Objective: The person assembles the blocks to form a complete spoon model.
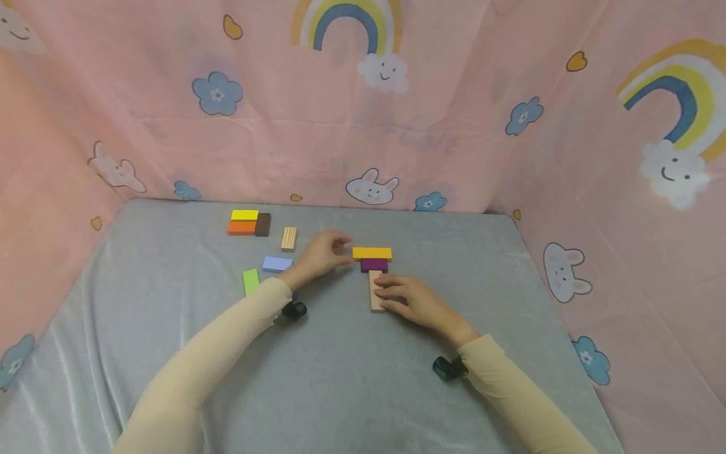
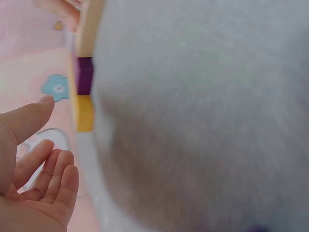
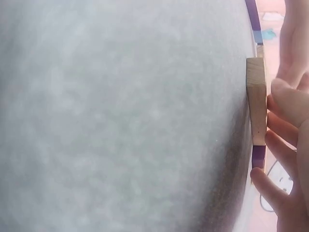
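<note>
In the head view, an amber block point(image 1: 371, 253) lies crosswise, with a shorter purple block point(image 1: 374, 265) against its near side. Below them a long plain wooden block point(image 1: 375, 301) points toward the person, its far end at the purple one. My right hand point(image 1: 416, 301) rests its fingertips at the wooden block's right edge and top, fingers loosely bent. My left hand point(image 1: 324, 254) hovers left of the amber block, holding nothing, its thumb and fingers spread apart. The left wrist view shows those fingers point(image 2: 70, 181) apart from the amber block point(image 2: 85, 113).
Left of the left hand lie a striped wooden block point(image 1: 289, 239), a light blue block point(image 1: 276, 264) and a green block point(image 1: 251, 281). Farther back, yellow point(image 1: 245, 215), orange point(image 1: 242, 228) and dark brown point(image 1: 263, 224) blocks sit together. Pink printed fabric point(image 1: 442, 151) rises behind the grey cloth point(image 1: 340, 391).
</note>
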A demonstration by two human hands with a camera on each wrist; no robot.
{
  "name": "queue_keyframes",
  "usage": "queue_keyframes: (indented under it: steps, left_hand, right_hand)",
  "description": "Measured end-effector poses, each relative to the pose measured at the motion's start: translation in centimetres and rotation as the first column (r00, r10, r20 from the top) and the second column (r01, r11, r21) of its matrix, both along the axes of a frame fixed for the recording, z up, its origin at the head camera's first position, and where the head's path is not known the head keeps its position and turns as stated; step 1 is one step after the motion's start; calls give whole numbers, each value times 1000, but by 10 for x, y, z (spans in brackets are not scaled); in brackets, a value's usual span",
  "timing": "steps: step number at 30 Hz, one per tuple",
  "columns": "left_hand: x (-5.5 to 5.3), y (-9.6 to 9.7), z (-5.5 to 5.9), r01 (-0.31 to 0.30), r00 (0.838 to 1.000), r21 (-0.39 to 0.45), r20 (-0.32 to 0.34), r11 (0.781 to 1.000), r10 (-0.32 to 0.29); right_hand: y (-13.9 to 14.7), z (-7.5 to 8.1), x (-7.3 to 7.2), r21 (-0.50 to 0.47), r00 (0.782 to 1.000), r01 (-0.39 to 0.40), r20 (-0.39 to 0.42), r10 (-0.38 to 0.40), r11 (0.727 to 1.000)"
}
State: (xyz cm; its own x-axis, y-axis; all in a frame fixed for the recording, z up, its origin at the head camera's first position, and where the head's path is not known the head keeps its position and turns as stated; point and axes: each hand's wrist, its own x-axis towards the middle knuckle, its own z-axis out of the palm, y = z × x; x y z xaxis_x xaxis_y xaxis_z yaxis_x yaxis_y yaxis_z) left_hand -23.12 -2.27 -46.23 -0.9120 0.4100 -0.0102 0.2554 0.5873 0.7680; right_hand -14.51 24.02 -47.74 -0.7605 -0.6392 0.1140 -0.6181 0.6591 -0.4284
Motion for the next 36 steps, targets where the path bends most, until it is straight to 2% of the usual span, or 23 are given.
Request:
queue_keyframes:
  steps: [2,5,8,10,17,24,29,36]
  left_hand:
    - [5,-9,7,-16,1000,36,5,999,16]
    - [11,-27,15,-35,999,84,-20,996,36]
    - [16,-46,19,-42,997,115,-61,992,50]
    - [19,-60,18,-41,997,141,-63,989,51]
    - [26,-103,9,-72,996,153,-42,986,79]
    - [26,-138,-7,-93,996,137,5,986,94]
    - [24,-153,-15,-78,997,100,4,992,78]
    - [24,-161,-18,-67,997,73,37,995,65]
  right_hand:
    - [0,1,0,-1,1000,2,8,-2,1000]
    - [0,2,0,-25,1000,3,19,-2,1000]
    - [0,1,-1,-51,1000,3,29,-1,999]
    - [1,0,-2,-63,999,9,42,-6,998]
    - [2,1,-5,-92,993,56,107,-46,994]
    - [1,1,-6,-84,990,67,127,-56,994]
    - [1,0,-6,-103,992,58,115,-46,993]
    - [-1,-2,-6,-127,997,32,80,-22,991]
